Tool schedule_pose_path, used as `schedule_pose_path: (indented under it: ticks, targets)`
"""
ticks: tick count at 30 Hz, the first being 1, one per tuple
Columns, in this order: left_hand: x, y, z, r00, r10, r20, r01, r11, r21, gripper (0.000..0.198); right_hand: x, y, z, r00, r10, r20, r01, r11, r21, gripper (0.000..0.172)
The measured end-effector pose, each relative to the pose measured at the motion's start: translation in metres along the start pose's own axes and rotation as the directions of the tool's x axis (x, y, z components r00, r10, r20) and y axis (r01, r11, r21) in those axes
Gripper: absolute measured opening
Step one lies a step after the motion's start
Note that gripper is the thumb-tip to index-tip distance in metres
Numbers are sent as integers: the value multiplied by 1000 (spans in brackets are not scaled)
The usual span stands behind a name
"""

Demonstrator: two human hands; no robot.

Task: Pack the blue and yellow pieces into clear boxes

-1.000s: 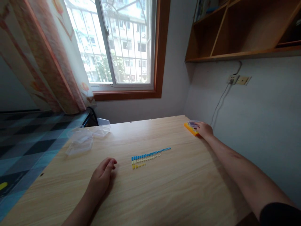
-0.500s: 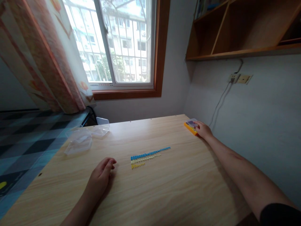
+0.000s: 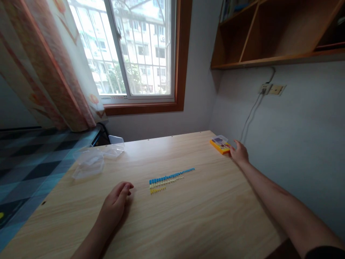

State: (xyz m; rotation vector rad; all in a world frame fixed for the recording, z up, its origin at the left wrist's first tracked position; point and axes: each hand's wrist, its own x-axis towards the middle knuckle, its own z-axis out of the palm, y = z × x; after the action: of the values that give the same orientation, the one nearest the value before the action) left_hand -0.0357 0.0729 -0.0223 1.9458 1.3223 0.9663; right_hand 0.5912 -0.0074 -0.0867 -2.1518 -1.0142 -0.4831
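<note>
My left hand (image 3: 116, 199) rests on its side on the wooden table, fingers loosely curled and thumb against them; nothing shows in it. To its right lie small pieces in rows: a long blue row (image 3: 164, 178), a cream row (image 3: 166, 182) and a short yellow row (image 3: 157, 190). At the far right corner lies a flat orange box (image 3: 220, 146) with a printed top and a clear part at its back. My right hand (image 3: 239, 153) is at the box's right edge, thumb raised and apart. Its fingertips are partly hidden, and I cannot tell whether they touch the box.
Clear plastic containers (image 3: 88, 165) stand at the table's far left. A bed with a checked cover (image 3: 32, 158) lies beyond the left edge. The wall (image 3: 296, 144) runs close along the right side, with a cable (image 3: 249, 113) hanging from a socket. Wooden shelves (image 3: 269, 59) hang above.
My right hand has shifted right, off the box's top to its right edge, and its thumb has lifted apart. My left hand keeps its place. The camera view has shifted slightly.
</note>
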Motion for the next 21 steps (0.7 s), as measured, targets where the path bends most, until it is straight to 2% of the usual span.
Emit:
schedule_pose_path:
  ticks: [3, 8, 12, 16, 21]
  targets:
    - [0, 0, 0, 1000, 0, 12, 0, 1000, 2, 50, -3, 2, 6, 997, 18, 69, -18, 1000, -1, 52]
    - [1, 3, 0, 1000, 7, 9, -7, 1000, 0, 50, -5, -3, 13, 985, 13, 173, -10, 1000, -21, 33]
    - [0, 4, 0, 1000, 14, 7, -14, 1000, -5, 50, -6, -10, 9, 978, 12, 208, -3, 999, -42, 34]
    - [1, 5, 0, 1000, 18, 4, -18, 1000, 0, 49, -11, -18, 0, 982, 44, 183, -30, 997, -78, 49]
    - [1, 8, 0, 1000, 23, 3, -23, 1000, 1, 46, -27, -27, -11, 978, 175, 110, -161, 978, -129, 67]
